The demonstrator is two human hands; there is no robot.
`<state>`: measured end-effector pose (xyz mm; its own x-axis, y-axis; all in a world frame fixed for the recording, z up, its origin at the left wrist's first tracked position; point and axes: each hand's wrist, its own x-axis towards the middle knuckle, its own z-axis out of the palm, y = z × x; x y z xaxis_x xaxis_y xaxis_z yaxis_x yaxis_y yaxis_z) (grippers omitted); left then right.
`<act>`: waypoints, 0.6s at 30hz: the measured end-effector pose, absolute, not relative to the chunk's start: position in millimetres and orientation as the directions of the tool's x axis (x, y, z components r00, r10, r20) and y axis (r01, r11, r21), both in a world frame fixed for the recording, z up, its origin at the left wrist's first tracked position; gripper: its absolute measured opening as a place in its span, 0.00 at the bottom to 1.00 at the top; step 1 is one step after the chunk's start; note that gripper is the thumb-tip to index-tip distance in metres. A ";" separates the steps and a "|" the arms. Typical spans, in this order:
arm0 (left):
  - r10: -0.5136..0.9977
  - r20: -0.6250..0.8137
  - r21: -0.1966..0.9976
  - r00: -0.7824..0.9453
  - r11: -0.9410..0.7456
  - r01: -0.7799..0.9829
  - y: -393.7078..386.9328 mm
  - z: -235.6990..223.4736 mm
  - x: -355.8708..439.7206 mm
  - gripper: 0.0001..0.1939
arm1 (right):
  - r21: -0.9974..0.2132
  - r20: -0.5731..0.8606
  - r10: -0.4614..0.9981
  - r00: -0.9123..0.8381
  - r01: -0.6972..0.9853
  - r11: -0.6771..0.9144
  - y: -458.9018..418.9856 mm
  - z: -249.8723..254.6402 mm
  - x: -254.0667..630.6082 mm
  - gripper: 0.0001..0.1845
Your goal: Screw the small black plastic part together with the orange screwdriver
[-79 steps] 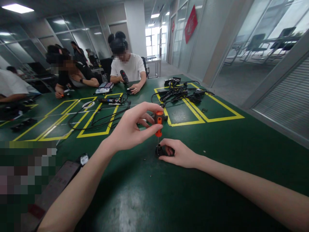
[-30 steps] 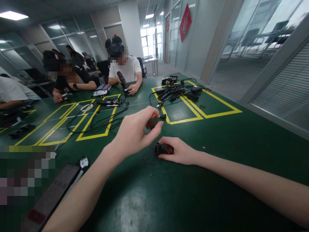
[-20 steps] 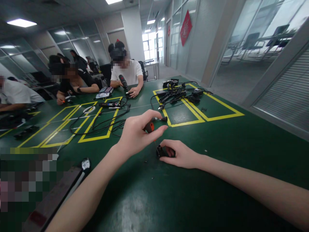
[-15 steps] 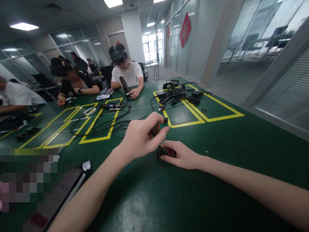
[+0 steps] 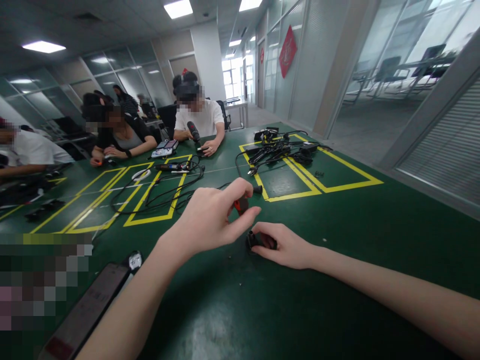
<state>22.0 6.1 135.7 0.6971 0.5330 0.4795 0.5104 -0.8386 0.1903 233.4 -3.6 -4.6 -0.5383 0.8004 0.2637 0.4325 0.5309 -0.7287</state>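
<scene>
My left hand (image 5: 212, 215) is curled around a dark tool with a red-orange part (image 5: 243, 205), mostly hidden by the fingers; its exact kind is unclear. Just beyond the index finger a black cylindrical end (image 5: 257, 190) shows, and whether it belongs to that tool I cannot tell. Lower and to the right, my right hand (image 5: 287, 244) grips a small black part (image 5: 250, 241) low at the table, thumb and fingers closed about it. A short tube-like piece stands up at its near-left end. The two hands are close together but apart.
On the green table (image 5: 337, 215), a heap of black cables and adapters (image 5: 279, 150) lies within yellow tape at the back right. Looped black cords (image 5: 161, 192) spread at left. A phone (image 5: 88, 307) lies front left. Opposite, a person in white (image 5: 200, 117) holds a black power screwdriver (image 5: 193, 131).
My left hand's thumb and index finger are slightly farther apart, showing more of the dark tool. The right hand keeps its hold. The whole view has shifted slightly.
</scene>
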 end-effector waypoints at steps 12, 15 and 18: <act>0.505 0.501 0.116 0.703 -0.844 0.524 8.9 135.4 21.1 0.17 | -0.724 0.263 0.800 -0.539 0.437 0.533 -4.5 -4.8 234.2 0.08; 0.482 0.554 0.008 0.679 -0.819 0.574 12.2 134.4 20.4 0.23 | -0.722 0.257 0.803 -0.538 0.445 0.530 -4.9 -3.8 233.8 0.08; 0.476 0.591 -0.088 0.652 -0.765 0.638 13.8 135.7 19.1 0.23 | -0.713 0.257 0.802 -0.540 0.454 0.534 -4.7 -3.5 233.8 0.08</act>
<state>19.1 13.8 135.7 0.6519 0.4756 0.5906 0.6379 -0.7651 -0.0880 233.8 -4.7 -3.5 -0.5395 0.8017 0.2573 0.4537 0.5343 -0.7133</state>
